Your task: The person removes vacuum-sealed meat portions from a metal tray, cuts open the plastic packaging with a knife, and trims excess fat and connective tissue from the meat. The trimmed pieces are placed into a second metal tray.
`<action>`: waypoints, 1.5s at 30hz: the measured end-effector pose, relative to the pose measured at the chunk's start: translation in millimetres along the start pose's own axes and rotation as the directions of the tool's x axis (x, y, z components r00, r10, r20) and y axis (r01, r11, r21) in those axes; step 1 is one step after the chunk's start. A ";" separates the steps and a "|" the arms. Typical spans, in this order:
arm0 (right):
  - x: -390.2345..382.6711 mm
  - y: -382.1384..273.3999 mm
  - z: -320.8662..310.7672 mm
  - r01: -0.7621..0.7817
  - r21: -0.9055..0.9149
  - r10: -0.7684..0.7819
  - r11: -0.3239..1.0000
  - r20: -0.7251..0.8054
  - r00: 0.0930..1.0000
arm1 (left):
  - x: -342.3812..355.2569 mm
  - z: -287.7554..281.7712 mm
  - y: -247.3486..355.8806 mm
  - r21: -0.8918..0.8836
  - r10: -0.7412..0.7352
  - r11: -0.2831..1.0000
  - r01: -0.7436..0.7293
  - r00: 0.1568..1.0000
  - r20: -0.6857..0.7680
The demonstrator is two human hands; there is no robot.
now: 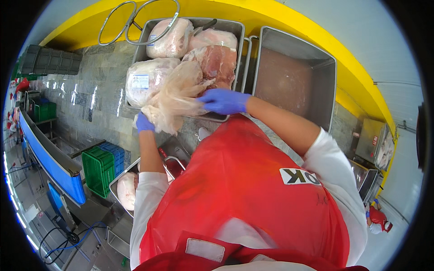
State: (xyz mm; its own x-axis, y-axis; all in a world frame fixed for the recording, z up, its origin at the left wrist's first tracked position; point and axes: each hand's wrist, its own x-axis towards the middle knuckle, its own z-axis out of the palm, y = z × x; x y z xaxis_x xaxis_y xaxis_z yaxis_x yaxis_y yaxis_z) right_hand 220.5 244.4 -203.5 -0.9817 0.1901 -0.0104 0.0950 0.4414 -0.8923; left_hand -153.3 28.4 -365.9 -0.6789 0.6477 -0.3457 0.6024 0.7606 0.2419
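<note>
Grasping the gathered end of a translucent plastic bag point(178, 92) in the gloved left hand point(144, 123). Touching the bag's other side with the gloved right hand point(224, 101); being unable to tell whether also pinching it, owing to blur. Holding the bag over the near edge of a metal bin point(240, 40), partly overlapping a bare red meat piece point(219, 63). Noting in the same bin a labelled, film-wrapped block point(147, 83) at near left and another wrapped block point(169, 39) behind it. Observing a second metal bin point(325, 81) just beside, to the right. Wearing a red apron point(217, 180). Recording farther left a green crate point(97, 169), adjoining a blue crate point(114, 156).
</note>
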 end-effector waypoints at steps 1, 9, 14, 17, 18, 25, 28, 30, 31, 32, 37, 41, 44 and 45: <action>-28.3 1.9 -16.9 -0.272 -0.087 0.271 0.958 -0.023 0.962 | -6.2 3.9 12.4 -0.449 -0.200 0.876 0.178 0.980 -0.001; -315.5 163.5 22.6 -0.922 -0.227 0.902 0.314 -0.233 0.364 | 7.9 -39.4 221.5 -0.498 0.209 0.816 -0.292 0.954 -0.215; -395.0 138.5 65.4 -0.880 0.257 0.869 0.399 -0.410 0.275 | 48.6 28.4 260.4 0.295 0.624 0.708 -0.642 0.764 0.165; -420.1 83.9 116.9 -0.559 0.742 0.881 0.371 -0.471 -0.041 | 47.6 38.8 265.2 0.389 0.581 0.630 -0.672 0.740 0.338; -423.7 54.6 138.1 -0.494 0.804 0.878 0.333 -0.455 -0.149 | 37.9 32.1 268.4 0.355 0.552 0.652 -0.670 0.740 0.384; -433.6 -52.7 386.1 -0.207 0.972 0.841 0.107 -0.200 -0.502 | 18.1 43.1 224.6 0.117 0.747 0.639 -0.760 0.650 0.140; -429.5 -78.4 468.9 -0.311 0.950 0.873 0.022 -0.170 -0.458 | 40.3 36.8 200.6 0.110 0.542 0.779 -0.617 0.752 0.376; -425.6 -77.9 477.6 -0.302 0.951 0.876 0.066 -0.200 -0.439 | 94.5 50.4 169.8 -0.018 0.883 0.461 -0.887 0.461 -0.083; -420.8 -87.8 490.0 -0.287 0.956 0.870 0.057 -0.188 -0.455 | 111.8 24.9 188.9 -0.031 0.855 0.513 -0.858 0.506 0.116; -422.7 -92.1 499.5 -0.271 0.961 0.865 0.048 -0.175 -0.469 | 122.5 -4.6 204.5 0.009 0.741 0.608 -0.794 0.572 0.352; -416.5 -84.9 485.2 -0.178 0.981 0.864 0.077 -0.155 -0.479 | 171.8 -28.7 210.1 0.380 0.868 0.433 -0.817 0.492 0.068; -418.2 -94.0 492.1 -0.088 0.992 0.845 0.094 -0.126 -0.519 | 105.0 4.4 244.2 0.526 0.579 0.411 -0.744 0.659 0.480; -436.4 -89.2 512.4 -0.032 0.992 0.850 0.122 -0.122 -0.513 | 110.7 -23.7 263.3 0.421 0.509 0.411 -0.809 0.586 0.630; -442.4 -88.2 518.5 -0.021 0.992 0.850 0.123 -0.116 -0.514 | 113.0 -35.6 271.0 0.387 0.477 0.409 -0.826 0.555 0.681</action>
State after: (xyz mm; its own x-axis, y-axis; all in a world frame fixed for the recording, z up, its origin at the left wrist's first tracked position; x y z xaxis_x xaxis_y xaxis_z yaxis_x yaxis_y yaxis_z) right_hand 560.9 -333.3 -354.3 0.6041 0.3792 -0.7009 -0.1319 -0.8198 -0.5572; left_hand -81.7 309.3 -307.1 0.1961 0.6924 -0.6943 0.9699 -0.2410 0.0336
